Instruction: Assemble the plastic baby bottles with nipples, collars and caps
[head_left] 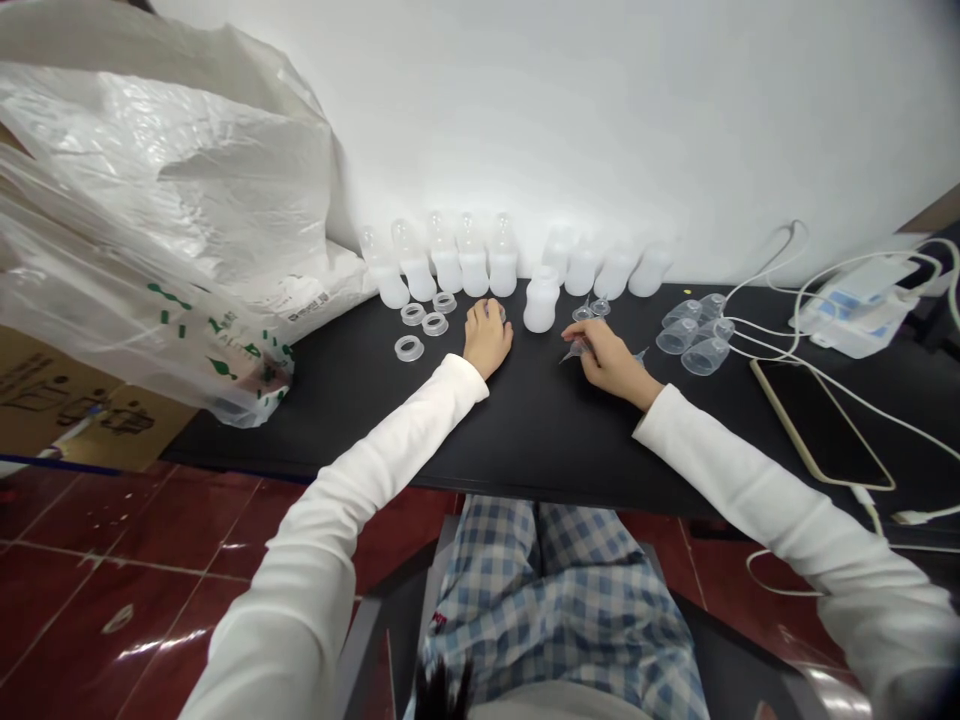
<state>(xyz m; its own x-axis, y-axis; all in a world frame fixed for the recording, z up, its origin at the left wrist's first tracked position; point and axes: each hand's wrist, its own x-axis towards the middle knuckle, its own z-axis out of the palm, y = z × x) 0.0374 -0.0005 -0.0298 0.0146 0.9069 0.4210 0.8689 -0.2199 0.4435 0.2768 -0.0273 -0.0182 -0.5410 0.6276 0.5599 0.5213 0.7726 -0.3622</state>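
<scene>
My left hand (487,338) is closed, fingers curled down on the table over a clear collar ring (502,314), most of it hidden. Between the fingertips of my right hand (609,360) is a clear bottle nipple (576,349), its thin tip pointing left. An uncapped white baby bottle (541,300) stands upright between my hands. Several loose collar rings (409,348) lie left of my left hand. Beyond my right hand rest two more nipples (600,306), and another nipple (641,355) is partly hidden behind it.
Several bottles with domed caps (473,265) line the wall at left; several uncapped bottles (615,270) stand at right. Clear domed caps (705,355) lie near a phone (821,420), white cables and a power strip (855,305). Plastic bags (172,180) cover the table's left end.
</scene>
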